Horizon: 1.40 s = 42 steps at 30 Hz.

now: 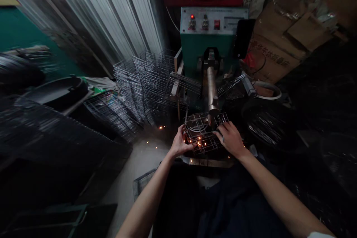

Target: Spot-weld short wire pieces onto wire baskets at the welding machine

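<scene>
A small wire rack (205,134) lies across the working end of a green spot welder (192,50), under its thick metal electrode arm (212,89). Bright orange sparks fly from the rack and drop toward the floor. My left hand (181,143) grips the rack's left edge, thumb toward the front. On the right side, my right hand (229,138) is closed at the rack near the electrode tip, and its fingertips partly hide the wires. Whether the right fingers pinch a separate small wire there, I cannot tell.
Tall stacks of wire racks (142,85) stand left of the machine. A dark round pan (55,91) is farther left. Cardboard boxes (279,44) lean at the back right, above a dark container of loose wires (264,122). A phone-like black slab (244,39) hangs on the welder.
</scene>
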Available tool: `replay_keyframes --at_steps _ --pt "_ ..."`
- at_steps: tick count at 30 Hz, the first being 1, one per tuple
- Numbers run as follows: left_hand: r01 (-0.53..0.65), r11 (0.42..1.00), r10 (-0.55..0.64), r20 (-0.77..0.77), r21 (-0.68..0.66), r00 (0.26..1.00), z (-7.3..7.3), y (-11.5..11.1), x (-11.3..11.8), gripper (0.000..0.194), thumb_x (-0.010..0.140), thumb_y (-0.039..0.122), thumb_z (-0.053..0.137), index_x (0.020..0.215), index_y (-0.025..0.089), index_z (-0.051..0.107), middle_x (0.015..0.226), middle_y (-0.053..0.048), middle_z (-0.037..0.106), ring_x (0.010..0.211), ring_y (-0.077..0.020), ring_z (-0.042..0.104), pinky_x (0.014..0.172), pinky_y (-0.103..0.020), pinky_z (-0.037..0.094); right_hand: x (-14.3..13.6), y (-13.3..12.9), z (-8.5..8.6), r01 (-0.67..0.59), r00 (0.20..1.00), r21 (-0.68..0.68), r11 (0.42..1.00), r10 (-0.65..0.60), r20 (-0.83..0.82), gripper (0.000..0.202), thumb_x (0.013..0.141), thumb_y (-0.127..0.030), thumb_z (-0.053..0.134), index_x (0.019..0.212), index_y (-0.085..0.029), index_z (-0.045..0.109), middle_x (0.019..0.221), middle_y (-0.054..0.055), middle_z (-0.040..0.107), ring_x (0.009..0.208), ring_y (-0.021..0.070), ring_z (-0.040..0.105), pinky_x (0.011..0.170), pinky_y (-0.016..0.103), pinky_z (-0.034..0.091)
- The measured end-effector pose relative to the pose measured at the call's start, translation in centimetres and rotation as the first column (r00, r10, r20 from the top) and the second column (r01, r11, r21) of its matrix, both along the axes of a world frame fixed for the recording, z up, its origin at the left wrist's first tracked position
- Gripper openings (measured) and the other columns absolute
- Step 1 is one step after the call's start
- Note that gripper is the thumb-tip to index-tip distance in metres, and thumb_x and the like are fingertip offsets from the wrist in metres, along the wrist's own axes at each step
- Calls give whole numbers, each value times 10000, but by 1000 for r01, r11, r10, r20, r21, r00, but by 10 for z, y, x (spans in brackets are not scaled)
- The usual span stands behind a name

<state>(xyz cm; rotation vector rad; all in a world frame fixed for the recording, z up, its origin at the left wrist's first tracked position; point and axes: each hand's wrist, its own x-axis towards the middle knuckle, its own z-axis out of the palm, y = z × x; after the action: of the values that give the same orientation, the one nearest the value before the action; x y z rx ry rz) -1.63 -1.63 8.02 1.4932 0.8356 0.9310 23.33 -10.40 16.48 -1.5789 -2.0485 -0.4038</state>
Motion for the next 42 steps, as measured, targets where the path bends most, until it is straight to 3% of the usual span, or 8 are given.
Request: replay_keyframes --at_steps 6,16,19,22,27,33,37,42 --pt "-26 998 29 36 -64 999 0 18 -1 1123 503 291 927 1423 259 283 1406 -141 427 1261 -324 564 1092 -535 451 7 18 13 -86 996 -148 985 82 -31 169 959 -91 522 911 -192 649 930 82 609 909 247 549 825 368 495" --pt "5 998 -1 62 -60 998 -3 28 0 1130 529 303 927 1444 265 264 1409 -135 435 1229 -315 591 1082 -560 459 8 28 10 -141 983 -77 987 130 -131 170 959 -99 536 897 -188 667 870 68 620 890 244 554 852 375 506" --pt "3 1000 -2 39 -27 999 -12 28 -3 1208 510 308 941 1483 277 224 1473 -152 379 1313 -340 527 1121 -582 410 10 26 9 -167 971 -61 984 154 -180 185 963 -107 528 883 -193 671 869 66 633 876 240 564 846 381 513" --pt "46 999 -46 2 -1 999 -27 25 -6 1348 431 277 970 1514 274 169 1538 -178 311 1420 -361 403 1182 -577 321 14 17 10 -165 955 -66 984 143 -259 197 941 -83 516 986 -193 674 960 86 646 932 249 587 833 379 527" --pt "103 992 -100 44 -70 994 -49 24 -4 1188 522 289 936 1472 268 224 1429 -154 477 1301 -315 543 1108 -561 426 18 -11 14 -160 913 -63 985 123 -389 303 906 -59 445 1053 -196 673 1012 101 667 982 258 632 860 387 535" --pt "68 996 -68 4 -65 998 -56 28 -3 1212 488 284 943 1476 260 242 1366 -136 518 1223 -295 596 1081 -548 451 13 -44 10 -106 787 -207 973 -45 -615 160 1000 -304 506 1060 -220 628 884 46 740 814 231 721 738 309 546" --pt "98 989 -101 -24 -115 995 -56 27 -3 1223 488 315 944 1487 255 241 1334 -134 528 1210 -301 604 1073 -549 456 11 -60 -4 -90 720 -264 960 -121 -684 186 990 -402 549 998 -230 620 829 38 741 746 232 732 700 305 546" --pt "59 998 -59 -11 -38 998 -53 27 -4 1218 490 306 948 1476 264 233 1410 -147 462 1302 -326 533 1123 -574 401 8 -74 -15 -101 571 -309 946 -199 -796 267 949 -490 608 1012 -230 609 901 58 752 643 207 713 618 304 575"
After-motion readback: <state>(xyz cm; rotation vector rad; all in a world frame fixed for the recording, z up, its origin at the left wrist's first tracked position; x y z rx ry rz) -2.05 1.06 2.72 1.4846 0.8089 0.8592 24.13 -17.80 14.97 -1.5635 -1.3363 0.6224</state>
